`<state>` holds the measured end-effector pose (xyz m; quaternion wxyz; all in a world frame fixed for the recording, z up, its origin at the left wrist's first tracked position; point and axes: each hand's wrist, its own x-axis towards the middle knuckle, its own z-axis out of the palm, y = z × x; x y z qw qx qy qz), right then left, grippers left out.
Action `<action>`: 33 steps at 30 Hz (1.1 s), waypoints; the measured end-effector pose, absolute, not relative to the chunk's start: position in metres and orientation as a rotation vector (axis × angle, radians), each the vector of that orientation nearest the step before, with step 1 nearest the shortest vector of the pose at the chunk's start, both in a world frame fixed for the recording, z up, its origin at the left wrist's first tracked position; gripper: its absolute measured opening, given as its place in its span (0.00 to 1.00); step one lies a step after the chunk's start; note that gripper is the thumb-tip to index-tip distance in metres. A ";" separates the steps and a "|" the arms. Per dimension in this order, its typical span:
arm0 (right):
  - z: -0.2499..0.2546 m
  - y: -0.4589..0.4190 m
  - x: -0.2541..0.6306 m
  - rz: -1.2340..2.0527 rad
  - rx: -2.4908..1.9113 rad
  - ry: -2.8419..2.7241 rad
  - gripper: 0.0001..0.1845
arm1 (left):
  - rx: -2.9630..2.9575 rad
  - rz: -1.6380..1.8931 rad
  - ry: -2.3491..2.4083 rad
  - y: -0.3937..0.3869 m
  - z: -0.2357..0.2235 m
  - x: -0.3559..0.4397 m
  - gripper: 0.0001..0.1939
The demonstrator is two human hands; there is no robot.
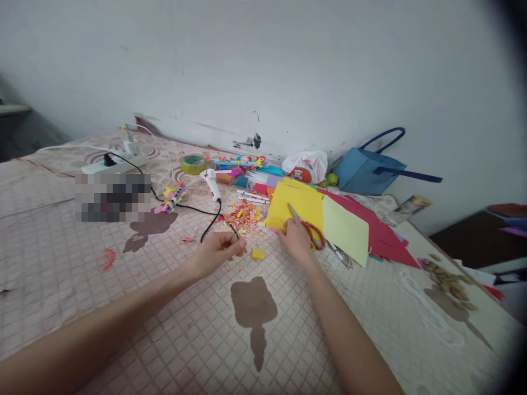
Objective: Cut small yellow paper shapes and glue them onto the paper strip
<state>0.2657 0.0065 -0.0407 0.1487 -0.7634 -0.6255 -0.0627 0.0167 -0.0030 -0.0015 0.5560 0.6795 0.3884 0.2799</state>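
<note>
My left hand [217, 250] rests on the patterned bed cover [123, 307] with its fingers curled in a pinch; what they hold is too small to make out. A small yellow foam piece [257, 254] lies just right of it. My right hand [296, 238] lies on red-handled scissors [309, 230] at the near edge of a yellow sheet [296, 204], its fingers at the handles. A pile of coloured paper scraps [245, 215] sits between and beyond the two hands.
A pale green sheet [346, 230] and red sheets [382, 233] lie to the right. Behind are a white glue gun [212, 184] with a black cord, green tape [193, 163], markers [252, 196], a power strip [115, 163], a white plastic bag [307, 164] and a blue bag [364, 170].
</note>
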 end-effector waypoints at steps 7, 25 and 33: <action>-0.038 0.014 0.276 -0.037 -2.162 -1.735 0.07 | 1.651 0.665 0.883 -0.005 -0.001 0.017 0.17; -0.022 -0.012 0.227 0.707 -1.531 -1.333 0.09 | 1.637 0.727 0.906 -0.003 -0.004 0.016 0.16; -0.022 -0.043 0.174 1.240 -1.166 -1.224 0.09 | 1.504 0.820 0.822 -0.002 -0.008 0.018 0.13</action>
